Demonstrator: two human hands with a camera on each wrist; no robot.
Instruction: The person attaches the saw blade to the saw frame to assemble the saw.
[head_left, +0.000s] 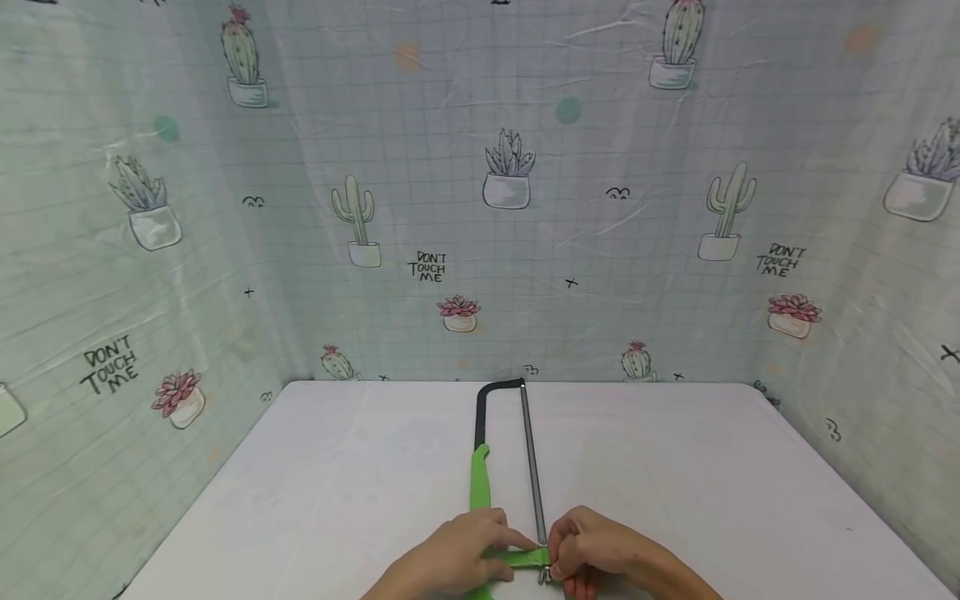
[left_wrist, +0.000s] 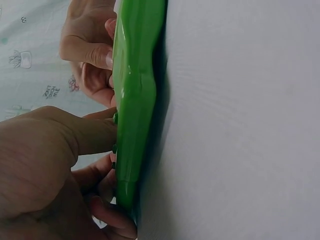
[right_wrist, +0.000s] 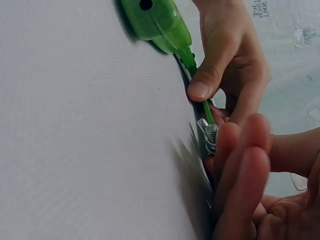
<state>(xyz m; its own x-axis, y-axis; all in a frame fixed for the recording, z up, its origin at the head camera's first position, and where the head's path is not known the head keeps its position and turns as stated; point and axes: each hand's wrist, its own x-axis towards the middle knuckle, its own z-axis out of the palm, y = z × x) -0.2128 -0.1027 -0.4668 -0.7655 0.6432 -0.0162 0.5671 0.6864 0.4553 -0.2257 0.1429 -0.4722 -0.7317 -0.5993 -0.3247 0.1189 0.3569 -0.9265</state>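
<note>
A hacksaw (head_left: 480, 487) lies on the white table, its black bow pointing away from me and its green handle end near me. The straight grey blade (head_left: 533, 475) runs along its right side. My left hand (head_left: 465, 552) holds the green near end, thumb and fingers spread along the crossbar. At the blade's near end, my right hand (head_left: 600, 546) pinches with curled fingers, fingertips right at the metal wing nut (right_wrist: 210, 137). The left wrist view shows the green handle (left_wrist: 135, 95) close up, with both hands beyond it.
The white table (head_left: 337, 467) stretches out around the saw on both sides. Behind and beside it hangs a pale sheet (head_left: 420, 167) printed with cacti and lettering, meeting the table's far edge.
</note>
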